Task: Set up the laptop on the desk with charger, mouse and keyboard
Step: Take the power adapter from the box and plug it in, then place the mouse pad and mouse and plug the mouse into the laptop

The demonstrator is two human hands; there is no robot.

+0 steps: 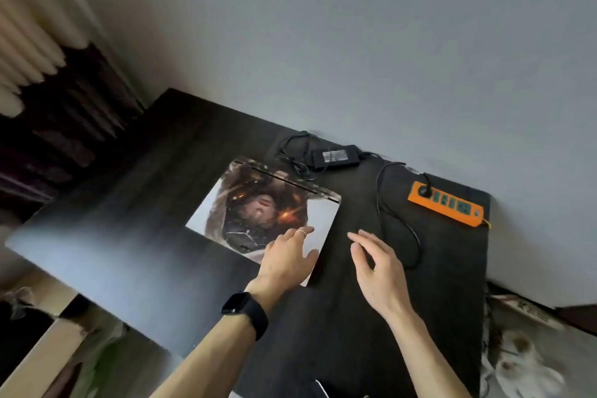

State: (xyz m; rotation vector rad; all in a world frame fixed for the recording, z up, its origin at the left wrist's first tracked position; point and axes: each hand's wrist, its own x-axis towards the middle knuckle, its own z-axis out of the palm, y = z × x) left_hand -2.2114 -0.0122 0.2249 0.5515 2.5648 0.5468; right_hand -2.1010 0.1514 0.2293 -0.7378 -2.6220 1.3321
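A closed laptop (258, 207) with a printed picture on its lid lies on the dark desk (155, 203). My left hand (287, 257), a black watch on its wrist, rests with spread fingers on the lid's near right corner. Just right of the laptop, my right hand (376, 271) hovers over the desk, fingers apart, holding nothing. The black charger brick (336, 156) lies behind the laptop near the wall with a coiled cable. A black cable (397, 220) runs from the brick's side across the desk, and a plug sits in the orange power strip (447, 203). No mouse or keyboard shows.
A grey wall stands right behind the desk. Curtains hang at the far left. Patterned fabric lies beyond the desk's right edge. Light glares on the desk's left part.
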